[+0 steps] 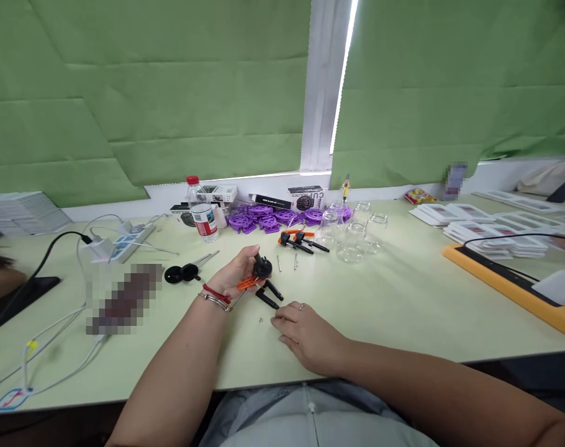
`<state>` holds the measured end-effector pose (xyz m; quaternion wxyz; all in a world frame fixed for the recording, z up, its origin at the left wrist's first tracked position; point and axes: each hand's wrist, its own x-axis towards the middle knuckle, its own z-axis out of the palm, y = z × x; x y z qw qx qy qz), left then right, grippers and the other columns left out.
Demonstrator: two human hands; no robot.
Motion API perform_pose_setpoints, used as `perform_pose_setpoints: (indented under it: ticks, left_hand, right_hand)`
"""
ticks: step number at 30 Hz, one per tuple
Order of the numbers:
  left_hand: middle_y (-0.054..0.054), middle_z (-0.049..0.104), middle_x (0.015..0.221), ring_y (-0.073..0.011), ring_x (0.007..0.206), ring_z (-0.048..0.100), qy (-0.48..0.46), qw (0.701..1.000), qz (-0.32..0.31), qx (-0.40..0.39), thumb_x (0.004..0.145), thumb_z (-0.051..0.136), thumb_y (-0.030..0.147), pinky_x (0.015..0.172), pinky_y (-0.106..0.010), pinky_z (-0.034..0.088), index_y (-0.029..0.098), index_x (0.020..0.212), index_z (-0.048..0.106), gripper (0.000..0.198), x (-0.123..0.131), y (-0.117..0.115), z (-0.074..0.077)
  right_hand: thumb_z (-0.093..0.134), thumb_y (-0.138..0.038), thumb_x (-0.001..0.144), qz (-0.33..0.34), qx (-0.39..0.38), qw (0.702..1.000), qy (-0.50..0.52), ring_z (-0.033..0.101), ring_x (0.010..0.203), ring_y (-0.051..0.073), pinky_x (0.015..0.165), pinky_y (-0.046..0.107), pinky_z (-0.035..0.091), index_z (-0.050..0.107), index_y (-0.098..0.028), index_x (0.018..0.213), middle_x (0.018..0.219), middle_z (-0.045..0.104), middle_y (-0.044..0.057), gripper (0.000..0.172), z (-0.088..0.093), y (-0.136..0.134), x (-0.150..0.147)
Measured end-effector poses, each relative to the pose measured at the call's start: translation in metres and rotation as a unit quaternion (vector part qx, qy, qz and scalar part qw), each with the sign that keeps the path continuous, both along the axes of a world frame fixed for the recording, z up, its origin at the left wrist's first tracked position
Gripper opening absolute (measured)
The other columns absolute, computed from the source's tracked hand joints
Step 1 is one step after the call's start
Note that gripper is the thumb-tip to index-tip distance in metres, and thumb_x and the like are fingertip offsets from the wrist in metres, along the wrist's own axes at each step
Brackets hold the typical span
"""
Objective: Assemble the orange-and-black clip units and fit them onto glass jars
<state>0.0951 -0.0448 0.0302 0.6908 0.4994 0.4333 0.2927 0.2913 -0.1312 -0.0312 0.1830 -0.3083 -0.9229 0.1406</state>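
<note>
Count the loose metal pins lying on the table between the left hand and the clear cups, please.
2. One pin lies nearer the left hand; a second pin lies nearer the clear cups. More could be hidden behind the hand.

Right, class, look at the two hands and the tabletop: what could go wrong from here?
1. The tiny metal piece lies loose near the right hand; a sweep of the fingers might knock it away.
2. The thin metal rods lie unsecured beyond the left hand, which holds a black part; they could roll if bumped.
3. The clear containers stand clustered, so a careless reach might topple one.
</note>
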Motion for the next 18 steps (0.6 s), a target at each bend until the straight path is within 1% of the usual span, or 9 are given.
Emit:
perform_pose_setpoints:
  ticks: [4,6,10,13,15,18]
  left_hand:
    - [-0.007,0.061,0.071,-0.0114,0.053,0.049,0.006,1.0,0.025,0.001,0.064,0.048,0.072,0.039,-0.021,0.023,0.013,0.072,0.059,0.06,-0.006,0.007,-0.006]
    - [-0.008,0.061,0.069,-0.0112,0.052,0.048,0.011,0.999,0.038,0.001,0.065,0.047,0.072,0.039,-0.021,0.022,0.012,0.071,0.059,0.061,-0.007,0.009,-0.009]
    - [-0.008,0.062,0.069,-0.0114,0.052,0.049,0.008,0.998,0.061,-0.002,0.065,0.048,0.071,0.04,-0.022,0.023,0.013,0.068,0.058,0.059,-0.006,0.009,-0.009]
    - [-0.008,0.063,0.073,-0.0117,0.054,0.05,0.003,0.997,0.071,0.003,0.064,0.049,0.072,0.041,-0.022,0.024,0.014,0.07,0.057,0.059,-0.007,0.009,-0.008]
    - [-0.008,0.063,0.075,-0.0116,0.054,0.05,0.001,0.998,0.07,0.009,0.063,0.049,0.072,0.041,-0.022,0.023,0.014,0.073,0.057,0.059,-0.008,0.008,-0.007]
    - [-0.008,0.063,0.076,-0.0119,0.055,0.05,0.009,0.998,0.063,0.013,0.063,0.049,0.072,0.042,-0.022,0.024,0.014,0.074,0.055,0.059,-0.007,0.008,-0.007]
  right_hand:
    - [0.047,-0.018,0.088,-0.022,-0.008,0.999,-0.023,0.052,0.091,0.021,0.084,0.035,0.042,0.063,-0.013,0.107,0.1,0.061,0.012,0.026,0.005,0.01,-0.007]
    - [0.047,-0.02,0.089,-0.016,-0.001,1.0,-0.026,0.054,0.09,0.02,0.084,0.032,0.041,0.064,-0.014,0.106,0.097,0.061,0.01,0.025,0.007,0.014,-0.016]
    - [0.047,-0.021,0.09,0.061,0.058,0.996,-0.034,0.053,0.085,0.017,0.08,0.029,0.039,0.063,-0.018,0.107,0.096,0.062,0.006,0.024,0.006,0.016,-0.043]
    - [0.051,-0.013,0.084,0.09,0.085,0.989,-0.079,0.052,0.082,0.017,0.072,0.027,0.038,0.065,-0.019,0.095,0.093,0.062,0.004,0.019,0.002,0.015,-0.057]
    - [0.053,-0.009,0.079,0.085,0.082,0.988,-0.096,0.052,0.082,0.016,0.069,0.026,0.038,0.065,-0.018,0.084,0.09,0.062,0.003,0.016,0.0,0.016,-0.058]
    - [0.051,-0.009,0.08,0.06,0.065,0.991,-0.097,0.054,0.08,0.015,0.067,0.024,0.037,0.063,-0.018,0.077,0.087,0.062,0.003,0.015,0.001,0.019,-0.047]
